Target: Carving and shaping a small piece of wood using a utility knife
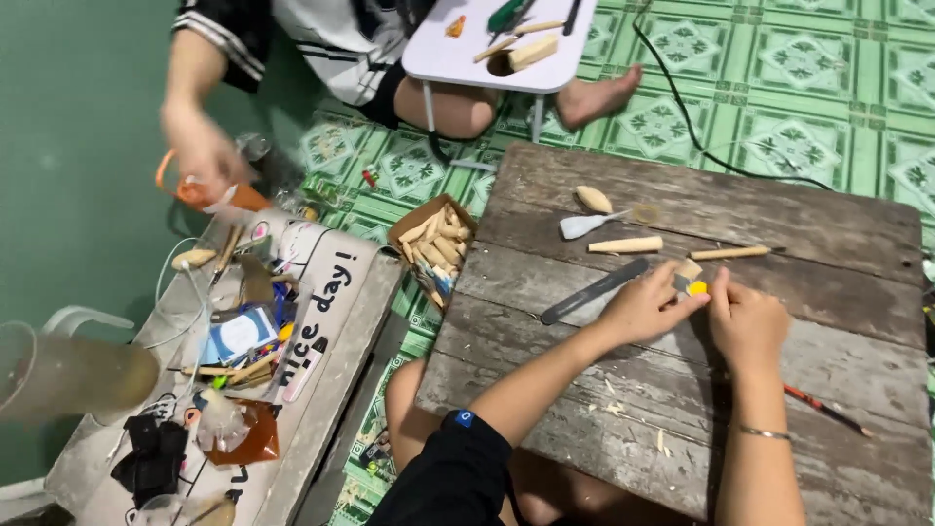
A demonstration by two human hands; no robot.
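Head view looks down on a weathered plank table [779, 224] over green tiled floor [838, 88]. Both hands meet mid-table, left hand [645, 310] and right hand [748, 321] fingers pinching a small yellow piece [697, 287]. Bare boards lie toward the near edge.

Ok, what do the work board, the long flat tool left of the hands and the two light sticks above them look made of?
Work board: seemingly old bare wood, grey and weathered, with visible grain and cracks between planks.
Long flat tool: probably metal; dark grey, thin, dull sheen, possibly a file or blade.
Two light sticks: likely raw carved wood, pale, matte, unfinished.
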